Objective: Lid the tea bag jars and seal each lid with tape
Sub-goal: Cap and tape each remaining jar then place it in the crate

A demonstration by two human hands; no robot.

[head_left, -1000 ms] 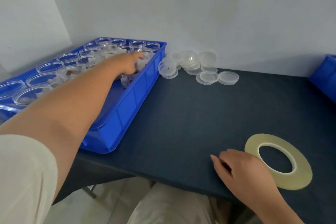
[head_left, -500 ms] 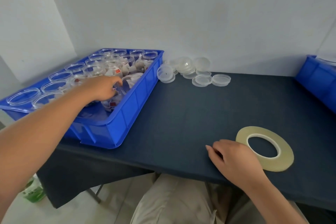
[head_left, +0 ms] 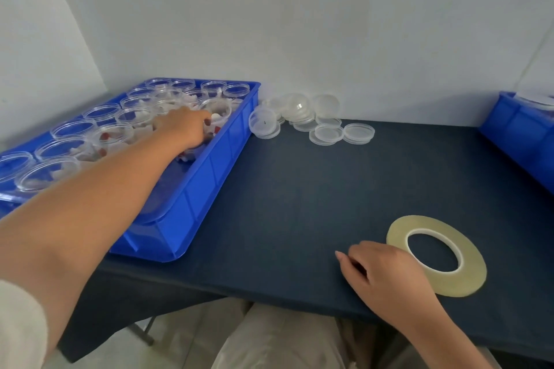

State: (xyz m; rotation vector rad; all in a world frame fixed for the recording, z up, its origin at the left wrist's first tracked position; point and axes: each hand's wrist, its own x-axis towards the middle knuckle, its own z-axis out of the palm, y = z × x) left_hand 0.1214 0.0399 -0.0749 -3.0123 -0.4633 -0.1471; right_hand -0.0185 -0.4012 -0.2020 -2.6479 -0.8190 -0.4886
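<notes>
Several clear open tea bag jars (head_left: 73,129) with white bags and red tags stand in a blue tray (head_left: 209,177) at the left. My left hand (head_left: 183,127) reaches into the tray, its fingers curled over the top of one jar (head_left: 186,157) near the tray's right wall. A pile of clear lids (head_left: 328,133) lies on the dark blue table by the wall. A flat roll of yellowish tape (head_left: 436,255) lies at the front right. My right hand (head_left: 386,275) rests on the table just left of the roll, fingers loosely curled, holding nothing.
A second blue tray (head_left: 521,135) sits at the table's right edge. The white wall runs close behind the tray and lids. The dark table (head_left: 299,204) ends at its front edge above my lap.
My left hand has moved from a nearer jar to one farther back by the tray's right wall. My right hand and the tape roll have stayed put.
</notes>
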